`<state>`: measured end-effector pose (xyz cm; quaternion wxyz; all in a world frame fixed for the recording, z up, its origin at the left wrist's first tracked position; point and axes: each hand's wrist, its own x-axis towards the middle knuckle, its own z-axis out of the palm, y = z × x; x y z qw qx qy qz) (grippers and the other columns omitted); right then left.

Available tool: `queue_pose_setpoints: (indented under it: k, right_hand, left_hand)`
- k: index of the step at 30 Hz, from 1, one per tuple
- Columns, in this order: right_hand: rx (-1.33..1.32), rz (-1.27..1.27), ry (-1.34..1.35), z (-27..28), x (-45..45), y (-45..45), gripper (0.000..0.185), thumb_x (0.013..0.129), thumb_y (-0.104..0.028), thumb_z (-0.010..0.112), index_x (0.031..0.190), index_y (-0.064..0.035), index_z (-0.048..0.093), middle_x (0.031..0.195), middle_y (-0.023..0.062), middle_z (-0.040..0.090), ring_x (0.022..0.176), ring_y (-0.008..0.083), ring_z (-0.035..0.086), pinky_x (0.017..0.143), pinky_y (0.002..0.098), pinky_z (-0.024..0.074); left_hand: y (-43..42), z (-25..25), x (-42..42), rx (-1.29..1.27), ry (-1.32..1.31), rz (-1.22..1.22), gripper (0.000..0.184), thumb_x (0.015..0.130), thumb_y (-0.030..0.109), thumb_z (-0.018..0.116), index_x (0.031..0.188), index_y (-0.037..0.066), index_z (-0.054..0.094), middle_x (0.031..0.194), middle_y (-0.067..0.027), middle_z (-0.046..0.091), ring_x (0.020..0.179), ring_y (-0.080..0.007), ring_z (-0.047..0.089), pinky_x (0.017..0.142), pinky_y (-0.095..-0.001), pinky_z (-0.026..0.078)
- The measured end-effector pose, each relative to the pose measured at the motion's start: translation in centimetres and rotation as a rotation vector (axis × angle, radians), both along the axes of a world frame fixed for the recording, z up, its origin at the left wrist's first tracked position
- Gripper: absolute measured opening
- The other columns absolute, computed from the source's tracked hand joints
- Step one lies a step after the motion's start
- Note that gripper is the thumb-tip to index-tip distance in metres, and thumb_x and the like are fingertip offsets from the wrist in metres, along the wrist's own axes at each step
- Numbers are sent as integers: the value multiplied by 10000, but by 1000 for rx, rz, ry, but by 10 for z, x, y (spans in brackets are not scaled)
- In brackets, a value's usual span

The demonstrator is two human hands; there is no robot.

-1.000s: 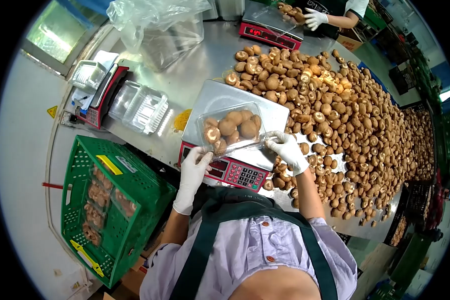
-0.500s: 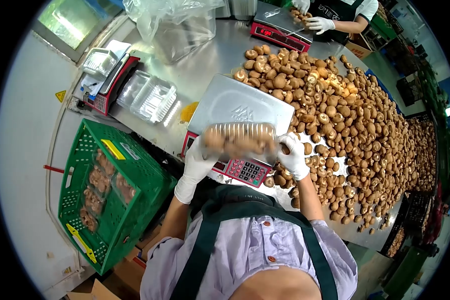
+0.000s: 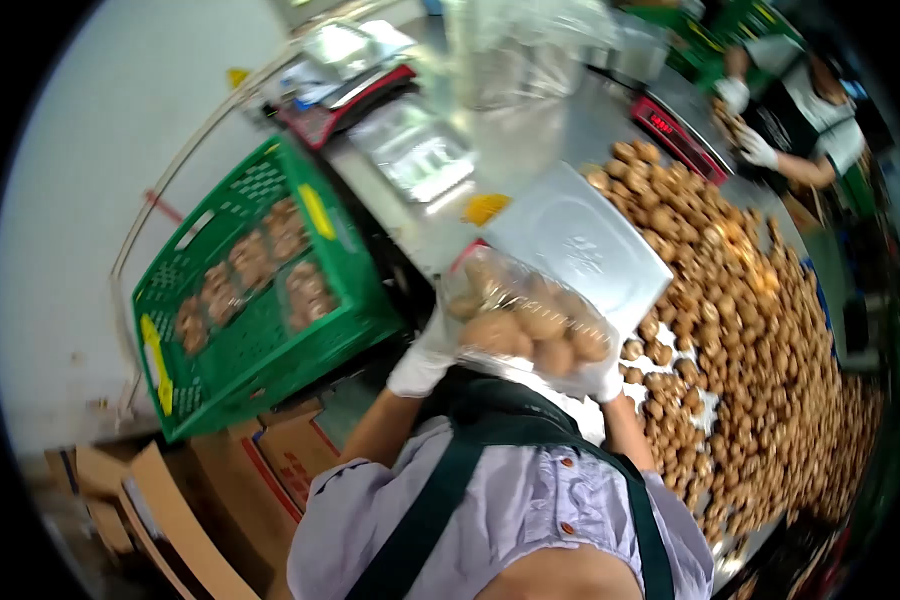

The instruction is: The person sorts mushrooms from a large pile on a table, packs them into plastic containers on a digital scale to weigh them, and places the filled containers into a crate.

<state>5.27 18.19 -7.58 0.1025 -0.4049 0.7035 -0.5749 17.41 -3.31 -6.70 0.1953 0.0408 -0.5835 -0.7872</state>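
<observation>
A clear plastic pack of brown mushrooms [image 3: 530, 322] is held close to my body, in front of the scale's bare metal plate [image 3: 580, 245]. My left hand [image 3: 425, 360], in a white glove, grips the pack's left end. At its right end my right hand [image 3: 600, 375], also gloved, is closed on the pack, its fingers partly hidden behind the plastic. The pack hides the scale's keypad. To the left stands a tilted green crate [image 3: 240, 375] with several packs of mushrooms [image 3: 252, 262] inside.
A large mushroom pile [image 3: 760, 370] covers the right of the metal table. Empty clear trays [image 3: 415, 150] and a second scale [image 3: 345, 105] lie at the back left. Across the table a co-worker [image 3: 800, 115] handles mushrooms by a red scale [image 3: 680, 135]. Cardboard boxes [image 3: 210, 490] stand lower left.
Both hands have drawn the pack off the scale and nearer my body, with its top tilted. The view has turned left, so the crate and boxes show more fully.
</observation>
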Motion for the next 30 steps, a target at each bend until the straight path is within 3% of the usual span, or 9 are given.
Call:
queue_pose_setpoints:
  k: [2, 6, 9, 12, 15, 19, 21, 25, 30]
  right_hand:
    - [78, 182, -297, -31, 18, -10, 463, 722, -107, 757, 1146, -15, 593, 1102, 154, 624, 1046, 281, 601, 923, 366, 477]
    - [372, 455, 26, -1, 38, -50, 360, 707, -180, 789, 1008, -36, 654, 913, 114, 659, 849, 239, 641, 743, 319, 509]
    - [155, 388, 97, 54, 51, -74, 227, 744, -87, 750, 956, -56, 674, 830, 83, 658, 718, 215, 638, 636, 309, 503]
    - [197, 355, 63, 50, 44, -72, 217, 746, -69, 748, 952, -78, 681, 788, 77, 647, 660, 197, 622, 627, 290, 498]
    - [268, 329, 1, 47, 36, -64, 179, 760, -52, 730, 933, -68, 687, 779, 83, 650, 675, 196, 631, 649, 290, 505]
    - [310, 256, -103, 39, 32, -57, 178, 772, -36, 713, 949, -35, 690, 834, 98, 673, 751, 184, 644, 727, 276, 515]
    - [333, 215, -167, 32, 31, -56, 179, 770, -36, 715, 947, -28, 693, 832, 97, 673, 756, 180, 644, 725, 279, 513]
    - [338, 176, -114, 34, 34, -62, 170, 780, -58, 715, 947, -35, 697, 830, 102, 669, 736, 181, 637, 712, 278, 510]
    - [361, 75, -124, 34, 36, -60, 161, 812, -102, 689, 964, -49, 693, 827, 107, 667, 732, 185, 655, 705, 279, 515]
  left_hand:
    - [3, -27, 6, -270, 151, 80, 773, 792, 211, 666, 1415, 2, 258, 1412, -108, 386, 1309, -225, 363, 1094, -364, 300]
    - [-3, 6, 46, 615, 209, 241, 843, 726, 356, 744, 1396, 51, 335, 1383, -153, 409, 1242, -294, 448, 1065, -424, 348]
    - [-28, 102, 96, 479, -2, 605, 736, 716, 348, 749, 1285, -5, 445, 1219, -78, 542, 1108, -204, 537, 972, -359, 430]
    - [-112, 85, 173, -73, 24, 828, 629, 811, 347, 668, 1293, 0, 461, 1201, -93, 553, 1070, -207, 550, 926, -356, 450]
    - [-167, 117, 231, -123, -205, 1124, 595, 844, 330, 631, 1307, -11, 480, 1247, -102, 543, 1112, -215, 531, 946, -343, 430]
    - [-265, 68, 319, -87, -606, 982, 442, 881, 343, 622, 1136, -17, 617, 1001, -84, 646, 849, -168, 613, 792, -305, 496]
    - [-284, 46, 336, -38, -1149, 665, 663, 801, 510, 671, 1180, -25, 576, 1070, -142, 641, 916, -233, 635, 729, -358, 547]
    - [-290, 13, 310, -686, -1936, -51, 708, 693, 573, 726, 1130, 23, 641, 1165, -205, 621, 1090, -310, 591, 849, -404, 488]
    - [-308, 51, 185, -1189, -1388, 411, 445, 780, 442, 683, 922, 21, 680, 877, -175, 673, 832, -320, 660, 730, -415, 506]
